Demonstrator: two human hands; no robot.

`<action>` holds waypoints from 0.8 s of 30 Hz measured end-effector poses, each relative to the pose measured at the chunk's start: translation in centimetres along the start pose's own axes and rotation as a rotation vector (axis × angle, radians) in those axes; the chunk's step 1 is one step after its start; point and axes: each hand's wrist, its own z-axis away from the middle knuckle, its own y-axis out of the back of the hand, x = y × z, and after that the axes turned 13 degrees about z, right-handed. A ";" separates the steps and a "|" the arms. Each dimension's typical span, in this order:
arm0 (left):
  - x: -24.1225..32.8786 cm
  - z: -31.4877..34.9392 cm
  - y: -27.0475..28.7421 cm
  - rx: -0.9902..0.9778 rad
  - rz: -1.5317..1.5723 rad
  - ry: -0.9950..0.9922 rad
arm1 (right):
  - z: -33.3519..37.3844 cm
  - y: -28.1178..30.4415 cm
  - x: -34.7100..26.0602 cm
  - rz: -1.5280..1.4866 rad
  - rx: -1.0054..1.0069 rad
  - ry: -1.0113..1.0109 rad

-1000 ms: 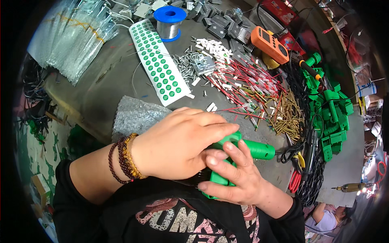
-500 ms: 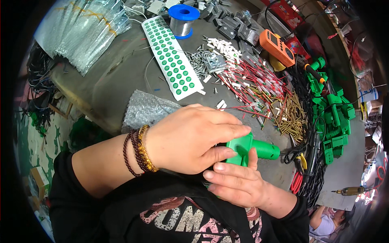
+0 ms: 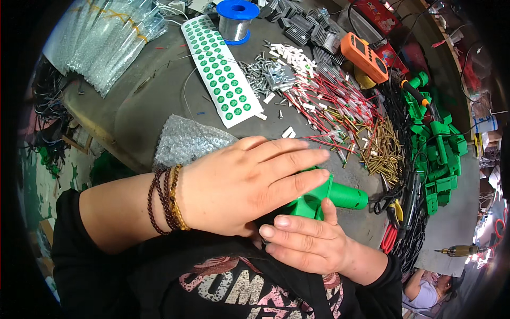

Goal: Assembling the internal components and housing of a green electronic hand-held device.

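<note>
A green plastic housing [image 3: 348, 195] with a round, tube-like end lies on its side between my hands, close to my body. My left hand [image 3: 228, 186], with beaded bracelets at the wrist, reaches over its left part. Its fingers stretch across the top, and the thumb is mostly hidden below. From the near side my right hand [image 3: 313, 242] holds the housing, thumb up against the green wall and fingers pointing left. A dark part shows under my palms, largely covered. Just beyond my left hand lies a piece of bubble wrap [image 3: 188, 141].
Farther off are a sheet of green round stickers [image 3: 218, 74], a solder spool [image 3: 235, 24], loose screws [image 3: 257, 74], red wires [image 3: 340, 101] and brass-coloured pins [image 3: 385, 151]. An orange meter [image 3: 364, 56], a soldering iron [image 3: 415, 93] and more green housings [image 3: 443, 154] stand right. Bubble bags [image 3: 106, 42] fill the far left.
My left hand has shifted slightly left and spread its fingers farther over the housing; its thumb has dropped from the green edge to below. My right hand has barely moved.
</note>
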 end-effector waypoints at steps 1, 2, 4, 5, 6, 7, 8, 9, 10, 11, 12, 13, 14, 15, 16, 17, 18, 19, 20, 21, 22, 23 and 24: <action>0.0 0.0 -0.1 -0.002 0.000 0.002 | -0.1 0.1 0.0 0.009 -0.066 0.008; -0.1 0.0 -0.1 -0.023 -0.027 -0.001 | -0.1 0.2 0.0 0.019 -0.131 0.017; -0.2 -0.1 -0.2 -0.046 -0.051 -0.007 | -0.3 0.3 -0.1 0.037 -0.130 0.022; -0.3 -0.1 -0.3 -0.034 -0.047 -0.008 | -0.4 0.3 -0.1 0.058 -0.131 0.029; -0.3 -0.2 -0.3 -0.022 -0.045 -0.012 | -0.4 0.4 0.0 0.062 -0.131 0.025; -0.3 -0.3 0.2 -0.019 -0.047 -0.017 | -0.5 0.6 0.3 0.045 -0.153 0.039; -0.5 -0.4 1.0 -0.060 0.094 -0.018 | -1.1 1.0 0.6 0.029 -0.175 0.054; -0.8 -0.7 1.7 -0.101 0.233 -0.021 | -1.9 2.4 0.8 -0.209 -0.269 -0.045; -1.6 -1.1 2.5 -0.094 0.223 -0.030 | -2.2 3.5 1.8 -0.196 -0.269 -0.037; -2.6 -1.5 3.0 -0.104 0.300 0.005 | -2.1 5.0 2.8 -0.584 -0.228 -0.170; -3.2 -1.6 3.2 -0.114 0.377 0.042 | -2.2 6.4 3.5 -0.973 -0.182 -0.301; -3.1 -2.9 2.8 -0.055 0.377 0.250 | -2.8 7.8 3.8 -1.135 -0.066 -0.316; -3.2 -3.1 2.5 -0.041 0.366 0.252 | -3.7 9.1 3.9 -1.299 0.046 -0.328; -3.3 -3.0 2.1 -0.081 0.319 0.315 | -4.5 9.7 4.3 -1.357 0.035 -0.162; -3.2 -3.3 1.8 -0.139 0.284 0.358 | -5.1 10.7 4.4 -1.395 0.037 -0.015; -3.0 -3.3 1.9 -0.140 0.285 0.344 | -6.2 12.0 4.2 -1.291 -0.079 0.014; -2.8 -2.8 2.2 -0.078 0.250 0.347 | -6.4 11.9 3.9 -1.281 -0.080 0.008; -2.7 -2.2 2.3 -0.015 0.214 0.359 | -6.5 11.2 3.8 -1.258 -0.065 0.045; -2.5 -1.6 2.5 -0.014 0.215 0.357 | -6.4 10.6 3.8 -1.236 -0.051 0.081; -2.3 -1.0 2.7 0.007 0.148 0.288 | -5.6 10.1 3.8 -1.186 -0.061 0.006; -2.2 -0.4 2.8 0.037 0.076 0.226 | -5.2 9.7 3.2 -1.191 -0.070 0.015; -2.0 -0.1 2.4 0.074 0.034 0.249 | -4.7 9.3 2.4 -1.159 -0.017 -0.157; -1.6 0.0 2.3 0.082 0.031 0.259 | -4.6 9.0 2.1 -1.119 0.035 -0.328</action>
